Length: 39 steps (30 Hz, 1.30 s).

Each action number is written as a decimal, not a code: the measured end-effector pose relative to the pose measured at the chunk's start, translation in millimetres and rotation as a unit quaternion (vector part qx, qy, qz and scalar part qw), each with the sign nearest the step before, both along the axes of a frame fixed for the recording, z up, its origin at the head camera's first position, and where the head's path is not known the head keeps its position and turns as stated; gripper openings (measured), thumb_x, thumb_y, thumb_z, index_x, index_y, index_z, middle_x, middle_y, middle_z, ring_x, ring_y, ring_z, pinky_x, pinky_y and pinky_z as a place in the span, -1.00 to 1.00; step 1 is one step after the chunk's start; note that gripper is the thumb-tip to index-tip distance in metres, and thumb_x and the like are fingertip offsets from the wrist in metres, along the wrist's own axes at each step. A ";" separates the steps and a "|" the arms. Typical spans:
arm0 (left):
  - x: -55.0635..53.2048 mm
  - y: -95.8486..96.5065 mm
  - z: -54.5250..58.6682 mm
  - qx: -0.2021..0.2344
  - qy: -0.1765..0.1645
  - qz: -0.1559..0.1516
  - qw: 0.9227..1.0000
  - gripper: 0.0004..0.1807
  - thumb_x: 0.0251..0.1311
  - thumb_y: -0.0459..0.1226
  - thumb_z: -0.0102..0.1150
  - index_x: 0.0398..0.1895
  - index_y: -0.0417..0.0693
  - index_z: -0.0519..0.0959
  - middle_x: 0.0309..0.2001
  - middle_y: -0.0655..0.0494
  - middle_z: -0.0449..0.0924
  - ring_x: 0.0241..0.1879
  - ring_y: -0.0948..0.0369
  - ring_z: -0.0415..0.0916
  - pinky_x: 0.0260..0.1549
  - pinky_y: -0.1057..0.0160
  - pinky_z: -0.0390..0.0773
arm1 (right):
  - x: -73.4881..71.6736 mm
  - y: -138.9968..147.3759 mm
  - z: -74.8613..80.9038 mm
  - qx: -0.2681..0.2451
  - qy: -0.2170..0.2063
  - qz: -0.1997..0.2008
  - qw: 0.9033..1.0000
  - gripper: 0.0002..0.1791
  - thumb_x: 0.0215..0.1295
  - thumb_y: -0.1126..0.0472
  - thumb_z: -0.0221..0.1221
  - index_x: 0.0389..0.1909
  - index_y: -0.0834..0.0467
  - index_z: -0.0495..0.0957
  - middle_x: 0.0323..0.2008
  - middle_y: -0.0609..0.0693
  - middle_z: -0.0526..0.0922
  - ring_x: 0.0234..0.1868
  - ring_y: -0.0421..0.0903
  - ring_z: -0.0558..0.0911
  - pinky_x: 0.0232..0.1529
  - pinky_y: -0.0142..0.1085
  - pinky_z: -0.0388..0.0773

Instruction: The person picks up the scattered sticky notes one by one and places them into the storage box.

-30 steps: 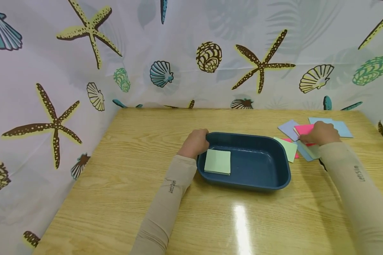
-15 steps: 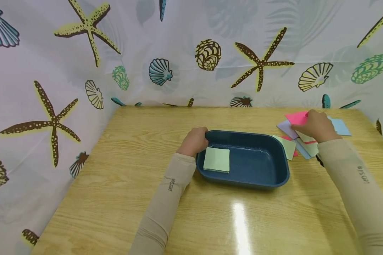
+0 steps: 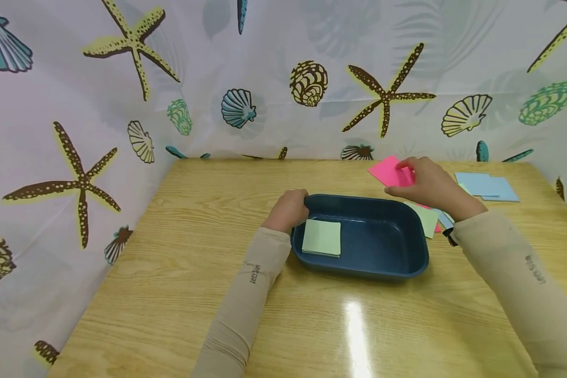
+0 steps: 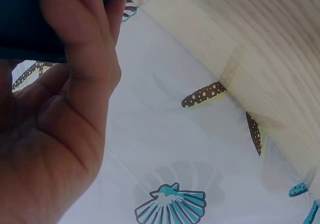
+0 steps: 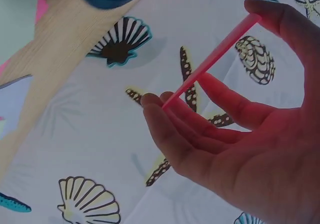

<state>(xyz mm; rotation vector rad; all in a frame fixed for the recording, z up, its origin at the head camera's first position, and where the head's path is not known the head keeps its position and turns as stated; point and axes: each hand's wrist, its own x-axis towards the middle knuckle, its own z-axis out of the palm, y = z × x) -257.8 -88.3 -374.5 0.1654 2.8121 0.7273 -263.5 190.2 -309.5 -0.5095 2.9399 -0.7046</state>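
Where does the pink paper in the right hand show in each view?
Head: pink paper right of centre, in the right hand.
Left wrist: not in it.
Right wrist: upper right of centre, nearly edge-on.
Shared landmark: blue bin, cropped at the top in both wrist views.

It seems to be a small indoor corner, built around one table [image 3: 208,294] with a light wood-grain top. A whitish sheet [image 3: 274,31], similar to a shower curtain, closes the back of the table and both its sides, so it makes a kind of booth. Starfish [image 3: 385,96] and seashells [image 3: 238,108] are printed on it. The tabletop is glossy and reflects a bright streak of light [image 3: 356,336]. Coloured paper squares [image 3: 321,238] and a dark blue tub [image 3: 378,247] would suit a home as well as an office; which of these it is, I cannot tell.
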 end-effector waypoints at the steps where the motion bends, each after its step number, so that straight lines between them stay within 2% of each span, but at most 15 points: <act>1: 0.0 0.1 0.0 0.001 -0.001 0.000 1.000 -0.52 0.29 -0.48 -0.04 0.29 -0.22 0.40 0.20 -0.11 0.48 0.03 0.09 0.48 0.05 0.12 0.48 | 2.7 -5.3 0.7 0.001 0.000 0.007 1.000 -0.19 0.14 0.01 0.33 0.20 0.51 0.29 -0.10 0.39 0.41 -0.19 0.21 0.41 -0.34 -0.09 0.46; 10: -1.8 1.0 0.0 -0.007 -0.003 -0.004 1.000 -0.52 0.28 -0.47 -0.02 0.29 -0.21 0.41 0.20 -0.10 0.48 0.06 0.09 0.48 0.09 0.13 0.46 | 21.7 -44.1 -6.5 0.008 -0.004 0.091 0.996 -0.33 0.12 0.07 0.35 0.15 0.38 0.39 0.00 0.34 0.43 -0.12 0.15 0.46 -0.16 -0.03 0.49; 15: -3.6 0.8 -0.4 -0.013 -0.005 0.001 1.000 -0.53 0.27 -0.45 0.00 0.28 -0.21 0.42 0.17 -0.09 0.50 0.08 0.09 0.48 0.11 0.13 0.45 | 26.8 -65.9 -20.7 0.028 0.000 0.141 0.990 -0.38 0.05 0.12 0.38 0.08 0.35 0.44 -0.05 0.27 0.46 -0.19 0.07 0.50 -0.23 -0.14 0.52; 22: -3.6 -1.9 -2.8 -0.021 0.001 -0.012 1.000 -0.55 0.25 -0.44 0.00 0.24 -0.21 0.44 0.10 -0.09 0.54 -0.10 0.11 0.49 -0.04 0.17 0.51 | 29.1 -92.4 -39.5 0.057 -0.057 0.204 0.976 -0.49 0.03 0.16 0.40 -0.06 0.28 0.44 -0.14 0.17 0.43 -0.32 -0.04 0.51 -0.25 -0.21 0.50; 25: -3.0 -2.4 -3.5 -0.019 0.004 -0.018 1.000 -0.56 0.25 -0.44 -0.01 0.22 -0.21 0.45 0.09 -0.09 0.54 -0.10 0.11 0.50 -0.04 0.17 0.52 | 28.4 -100.0 -44.4 0.072 -0.059 0.226 0.970 -0.55 0.03 0.17 0.41 -0.16 0.26 0.43 -0.24 0.12 0.42 -0.43 -0.07 0.47 -0.34 -0.25 0.45; 30: -2.5 -2.0 -3.3 -0.016 0.005 -0.014 1.000 -0.55 0.25 -0.43 0.01 0.23 -0.20 0.45 0.10 -0.08 0.54 -0.05 0.10 0.51 -0.01 0.16 0.51 | 28.6 -108.4 -51.8 0.091 -0.059 0.241 0.964 -0.59 0.00 0.18 0.43 -0.27 0.24 0.42 -0.32 0.07 0.37 -0.47 -0.07 0.44 -0.41 -0.30 0.40; 39: -4.0 -3.0 -2.2 -0.015 0.002 -0.013 1.000 -0.55 0.27 -0.43 -0.01 0.25 -0.20 0.43 0.11 -0.08 0.53 -0.11 0.12 0.50 -0.04 0.18 0.52 | 29.5 -115.9 -58.7 0.107 -0.057 0.260 0.958 -0.62 0.01 0.18 0.44 -0.32 0.23 0.43 -0.30 0.07 0.38 -0.43 -0.08 0.45 -0.39 -0.32 0.42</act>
